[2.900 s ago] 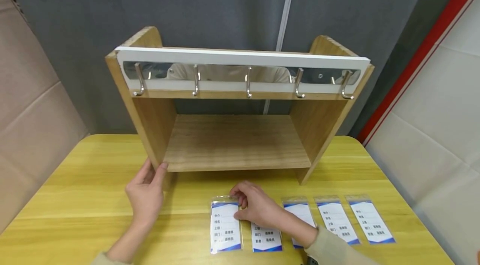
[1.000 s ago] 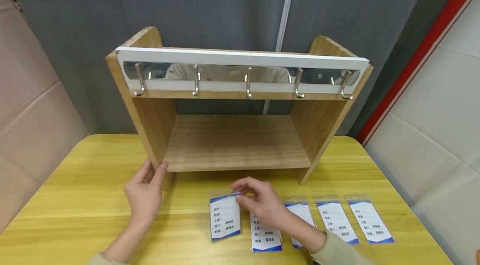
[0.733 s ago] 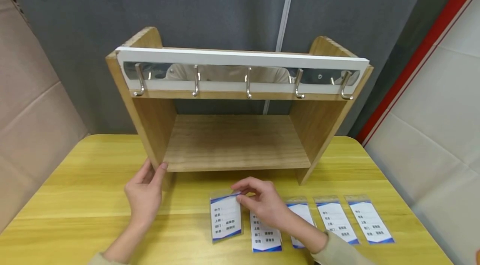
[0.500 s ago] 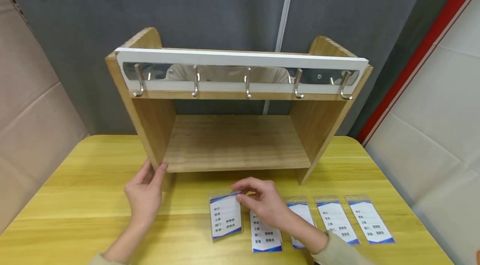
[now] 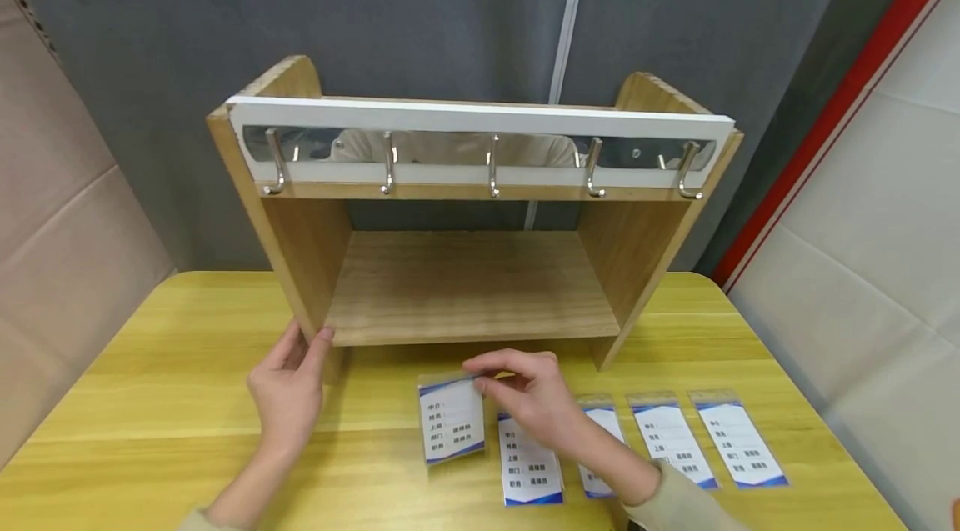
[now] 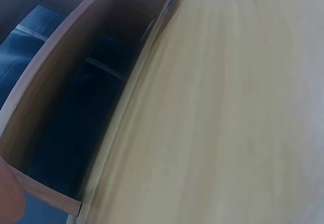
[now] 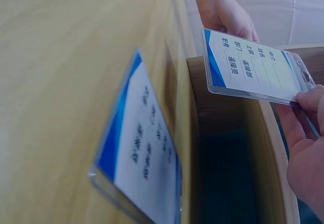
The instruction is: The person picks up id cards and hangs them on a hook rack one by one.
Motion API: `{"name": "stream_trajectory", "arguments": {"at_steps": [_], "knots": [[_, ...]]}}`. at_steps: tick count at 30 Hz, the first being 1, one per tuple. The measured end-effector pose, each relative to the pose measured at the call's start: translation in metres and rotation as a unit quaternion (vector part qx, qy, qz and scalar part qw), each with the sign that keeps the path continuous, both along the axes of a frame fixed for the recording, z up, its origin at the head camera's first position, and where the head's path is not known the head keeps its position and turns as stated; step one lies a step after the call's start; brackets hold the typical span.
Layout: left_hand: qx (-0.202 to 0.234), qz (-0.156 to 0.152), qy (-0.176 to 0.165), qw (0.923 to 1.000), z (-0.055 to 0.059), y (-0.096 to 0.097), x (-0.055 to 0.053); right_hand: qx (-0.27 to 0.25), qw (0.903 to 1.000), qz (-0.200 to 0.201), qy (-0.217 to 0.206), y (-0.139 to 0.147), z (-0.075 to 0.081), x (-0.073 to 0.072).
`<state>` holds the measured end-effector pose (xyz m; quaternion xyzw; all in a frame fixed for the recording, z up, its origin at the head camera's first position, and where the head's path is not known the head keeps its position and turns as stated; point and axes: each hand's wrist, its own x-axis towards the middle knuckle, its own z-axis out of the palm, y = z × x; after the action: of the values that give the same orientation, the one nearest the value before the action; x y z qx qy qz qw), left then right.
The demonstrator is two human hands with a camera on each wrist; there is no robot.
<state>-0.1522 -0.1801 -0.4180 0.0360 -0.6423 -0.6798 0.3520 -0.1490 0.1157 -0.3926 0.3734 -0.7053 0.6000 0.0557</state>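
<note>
Head view, dial centred on the held card, 12 o'clock away from the person. Right hand [image 5: 528,402] pinches the name card [image 5: 453,421] between thumb and fingers at its 1 o'clock corner; grip narrow. Card sits tilted in front of the wooden rack [image 5: 476,285]; right wrist view suggests it is clear of the tabletop [image 5: 150,364], with the sleeve's slot [image 7: 305,76] uncovered beside the thumb. Left hand [image 5: 288,385], toward 10 o'clock, grips the foot of the rack's side panel [image 5: 311,252], thumb at the front edge, fingers at the outer side. Second card [image 5: 532,464] lies just beside, at 4 o'clock; three more, [image 5: 597,423] the nearest, run on toward 3. Hook rail [image 5: 442,116] with five hooks [image 5: 492,168] stands at 12, well apart from the card. Judged step: lifting this one card out of the row. Next move probably calls for a firm corner pinch, a rise toward 12 with the card turned more upright, the slot unobstructed, and the left hand bracing the rack against any knock.
</note>
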Motion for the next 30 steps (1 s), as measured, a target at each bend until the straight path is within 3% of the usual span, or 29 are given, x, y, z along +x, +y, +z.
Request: {"name": "stream_trajectory", "arguments": {"at_steps": [30], "knots": [[-0.010, 0.007, -0.005, 0.9999, 0.000, 0.000, 0.000, -0.061, 0.9942, -0.033, 0.083, -0.005, 0.028, -0.015]]}}
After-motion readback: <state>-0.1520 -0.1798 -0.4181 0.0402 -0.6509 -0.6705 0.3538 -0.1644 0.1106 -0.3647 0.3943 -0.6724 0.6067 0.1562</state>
